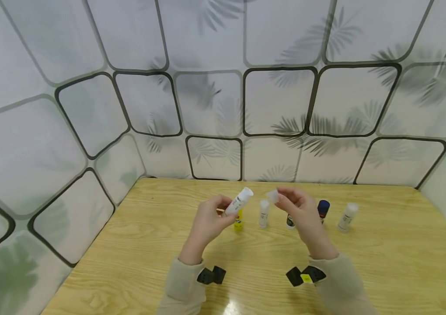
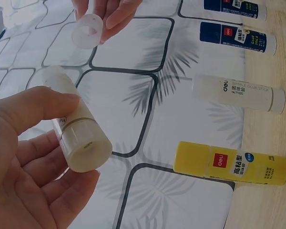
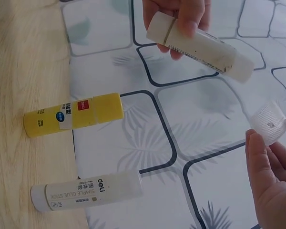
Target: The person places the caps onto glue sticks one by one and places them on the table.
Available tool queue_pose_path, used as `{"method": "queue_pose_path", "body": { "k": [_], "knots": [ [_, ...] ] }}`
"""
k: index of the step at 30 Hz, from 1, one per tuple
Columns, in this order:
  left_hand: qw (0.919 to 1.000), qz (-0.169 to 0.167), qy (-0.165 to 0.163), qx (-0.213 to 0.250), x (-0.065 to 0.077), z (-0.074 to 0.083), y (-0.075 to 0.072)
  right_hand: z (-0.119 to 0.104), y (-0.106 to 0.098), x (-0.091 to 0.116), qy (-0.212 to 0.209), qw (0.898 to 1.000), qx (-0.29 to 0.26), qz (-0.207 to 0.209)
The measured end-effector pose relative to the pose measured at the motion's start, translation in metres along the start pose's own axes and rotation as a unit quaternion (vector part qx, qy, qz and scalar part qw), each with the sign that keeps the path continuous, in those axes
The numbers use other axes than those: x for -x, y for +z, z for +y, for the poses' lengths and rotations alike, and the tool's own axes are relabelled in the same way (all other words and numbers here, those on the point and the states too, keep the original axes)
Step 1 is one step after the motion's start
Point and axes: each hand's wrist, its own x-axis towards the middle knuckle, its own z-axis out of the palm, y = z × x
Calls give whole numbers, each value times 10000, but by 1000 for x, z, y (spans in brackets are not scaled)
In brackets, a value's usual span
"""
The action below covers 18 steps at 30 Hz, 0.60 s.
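My left hand (image 1: pixel 207 221) grips a white glue stick (image 1: pixel 238 201) above the table, tilted with its uncapped end up and to the right. Its translucent base (image 2: pixel 89 148) faces the left wrist camera, with the thumb laid across the barrel. My right hand (image 1: pixel 304 214) pinches a small translucent ribbed cap (image 3: pixel 270 123) between thumb and fingers. A short gap separates the cap from the glue stick's open end. Behind the hands, a yellow glue stick (image 2: pixel 231 163) and a white one (image 2: pixel 238 93) stand upright on the table.
Dark blue glue sticks (image 1: pixel 323 208) stand behind my right hand, partly covered by it. Another white glue stick (image 1: pixel 347 217) is at the right end of the row. The wooden table (image 1: pixel 136 245) meets a patterned curtain (image 1: pixel 215 105) at its back and left edges.
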Motion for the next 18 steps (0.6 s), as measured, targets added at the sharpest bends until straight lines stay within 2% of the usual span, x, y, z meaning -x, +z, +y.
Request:
{"method": "queue_pose_path", "body": {
  "k": [4,10,18],
  "knots": [
    [9998,-116,164,-82,0,1,2,3,3,0,-62,9999,-88,-105],
    [9984,-313,387,-272,-1,2,5,4,6,1,58,9997,-104,-215],
    [9969,-350,521,-481,0,4,7,3,8,2,96,9998,-2,-199]
  ]
}}
